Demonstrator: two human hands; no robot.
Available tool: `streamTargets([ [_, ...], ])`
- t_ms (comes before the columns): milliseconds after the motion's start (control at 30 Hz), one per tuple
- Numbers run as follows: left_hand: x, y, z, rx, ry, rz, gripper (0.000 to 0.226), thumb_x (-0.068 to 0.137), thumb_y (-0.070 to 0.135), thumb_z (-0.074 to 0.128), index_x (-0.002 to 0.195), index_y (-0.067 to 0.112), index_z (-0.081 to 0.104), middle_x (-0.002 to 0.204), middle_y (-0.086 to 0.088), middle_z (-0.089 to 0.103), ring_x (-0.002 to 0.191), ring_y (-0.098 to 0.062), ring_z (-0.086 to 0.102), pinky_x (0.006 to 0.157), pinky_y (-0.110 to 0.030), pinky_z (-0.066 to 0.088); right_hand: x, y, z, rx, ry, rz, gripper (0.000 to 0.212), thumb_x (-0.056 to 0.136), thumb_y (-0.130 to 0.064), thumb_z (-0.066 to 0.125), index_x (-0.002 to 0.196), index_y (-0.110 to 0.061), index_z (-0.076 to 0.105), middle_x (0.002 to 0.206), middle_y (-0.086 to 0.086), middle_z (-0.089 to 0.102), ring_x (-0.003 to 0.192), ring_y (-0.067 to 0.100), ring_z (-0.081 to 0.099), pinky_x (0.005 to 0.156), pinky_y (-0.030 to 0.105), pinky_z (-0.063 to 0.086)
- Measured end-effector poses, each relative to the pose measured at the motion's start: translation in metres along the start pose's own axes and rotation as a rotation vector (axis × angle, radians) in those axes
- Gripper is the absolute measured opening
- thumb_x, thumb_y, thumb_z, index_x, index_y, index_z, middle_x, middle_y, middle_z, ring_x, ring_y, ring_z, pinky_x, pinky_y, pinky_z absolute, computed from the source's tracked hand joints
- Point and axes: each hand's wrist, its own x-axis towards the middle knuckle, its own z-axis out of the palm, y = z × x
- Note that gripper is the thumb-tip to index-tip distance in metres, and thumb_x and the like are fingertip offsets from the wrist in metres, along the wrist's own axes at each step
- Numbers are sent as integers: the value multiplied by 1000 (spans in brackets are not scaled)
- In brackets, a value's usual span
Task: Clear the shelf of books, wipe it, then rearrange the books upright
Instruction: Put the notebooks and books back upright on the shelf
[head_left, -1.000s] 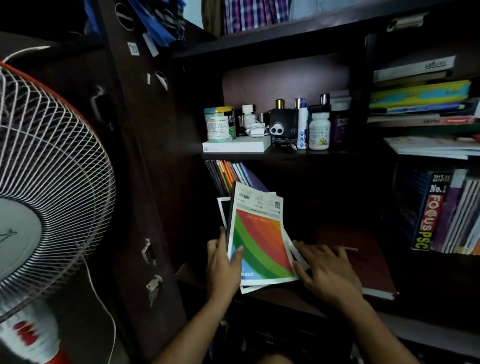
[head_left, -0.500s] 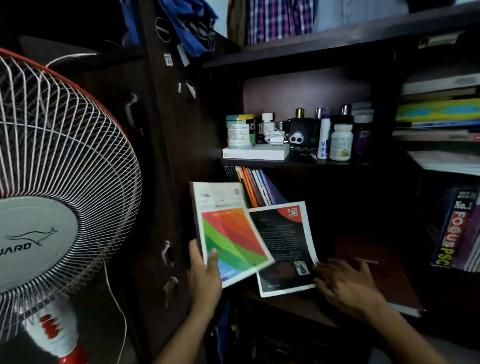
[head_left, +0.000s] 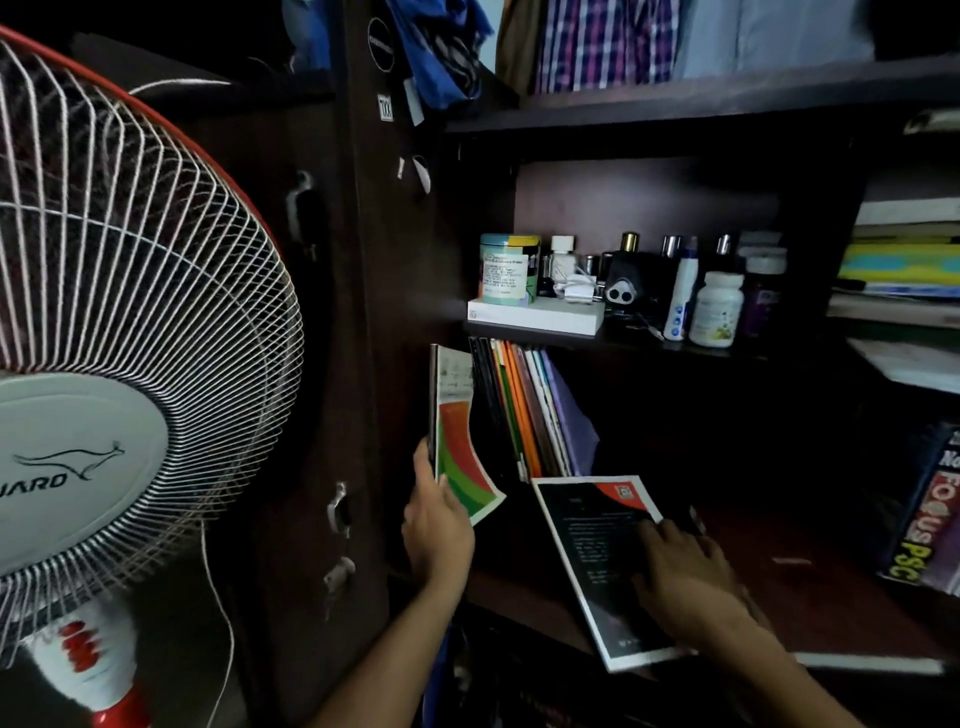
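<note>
Light: dim, the deep corners almost black.
Furniture: a dark wooden cabinet (head_left: 675, 130) with open compartments, its tall side panel (head_left: 363, 312) carrying small metal latches (head_left: 338, 512).
Fan: a pedestal fan (head_left: 104, 364) with a white wire grille and red rim fills the left side, its white cord (head_left: 221, 597) hanging down.
Upper compartment: jars, bottles and a flat white box (head_left: 537, 317).
Top: hung checked clothing (head_left: 597, 41) and a blue cloth (head_left: 441, 47).
Wall behind the compartment: dull brownish back panel (head_left: 644, 202).
</note>
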Motion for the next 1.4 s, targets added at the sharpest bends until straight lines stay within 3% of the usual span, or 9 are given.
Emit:
streamTargets([
  [400, 37, -35, 30, -173, 33, 74, 43, 104, 33, 48, 147, 30, 44, 132, 1, 63, 115, -22, 59, 86, -12, 38, 143, -121, -114, -540, 347, -777, 45, 103, -22, 35, 144, -9, 47, 150, 13, 44, 150, 33, 23, 122, 51, 8],
  [467, 37, -36, 31, -184, 48, 79, 42, 105, 32, 47, 147, 28, 45, 130, 3, 64, 112, -18, 58, 79, 0, 32, 165, -139, -114, -708, 339, -783, 46, 106, -23, 29, 148, -11, 44, 156, 12, 39, 152, 34, 17, 123, 53, 2],
  [600, 41, -38, 35, -238, -8, 116, 39, 103, 36, 51, 141, 37, 44, 127, 5, 64, 111, -16, 60, 86, -27, 47, 183, -144, -92, -849, 383, -698, 46, 106, -28, 31, 146, -15, 50, 155, 9, 43, 153, 36, 15, 114, 61, -20],
  [800, 49, -40, 37, -259, -220, 67, 63, 99, 15, 60, 133, 61, 31, 129, 13, 57, 115, -10, 56, 88, -23, 44, 170, -140, -78, -919, 490, -627, 50, 104, -26, 36, 150, -6, 41, 149, 17, 42, 146, 46, 21, 118, 67, -6],
  [933, 45, -41, 38, -264, -157, 68, 52, 98, 48, 51, 148, 38, 40, 138, 5, 58, 126, -19, 54, 100, -30, 44, 161, -127, -77, -876, 451, -569, 51, 104, -30, 36, 148, -6, 43, 149, 19, 39, 146, 46, 19, 115, 71, -10],
  [1033, 43, -38, 37, -279, -219, 137, 63, 80, 88, 35, 137, 62, 33, 135, 23, 53, 122, -3, 52, 96, -13, 41, 154, -121, -74, -786, 448, -539, 54, 104, -31, 34, 151, -7, 38, 153, 19, 34, 150, 46, 11, 117, 69, -6],
  [1100, 45, -37, 40, -250, -345, 157, 49, 92, 65, 51, 129, 80, 23, 143, 24, 47, 130, -1, 47, 105, -21, 41, 152, -121, -69, -688, 435, -517, 59, 103, -33, 35, 155, -8, 30, 158, 18, 27, 152, 44, 1, 118, 68, -7],
  [1200, 44, -34, 42, -238, -452, 105, 77, 102, 25, 55, 119, 89, 15, 139, 20, 47, 128, -7, 49, 106, -31, 40, 149, -120, -57, -528, 421, -483, 61, 100, -37, 39, 155, -11, 32, 163, 16, 19, 152, 40, -16, 116, 66, -16],
  [1400, 37, -33, 48, 83, -287, 179, 47, 105, 36, 45, 150, 27, 43, 143, 0, 53, 132, -25, 49, 101, -28, 37, 146, -114, 5, -338, 460, -390, 70, 98, -32, 35, 160, -10, 12, 168, 12, -8, 148, 33, -32, 117, 65, -13],
])
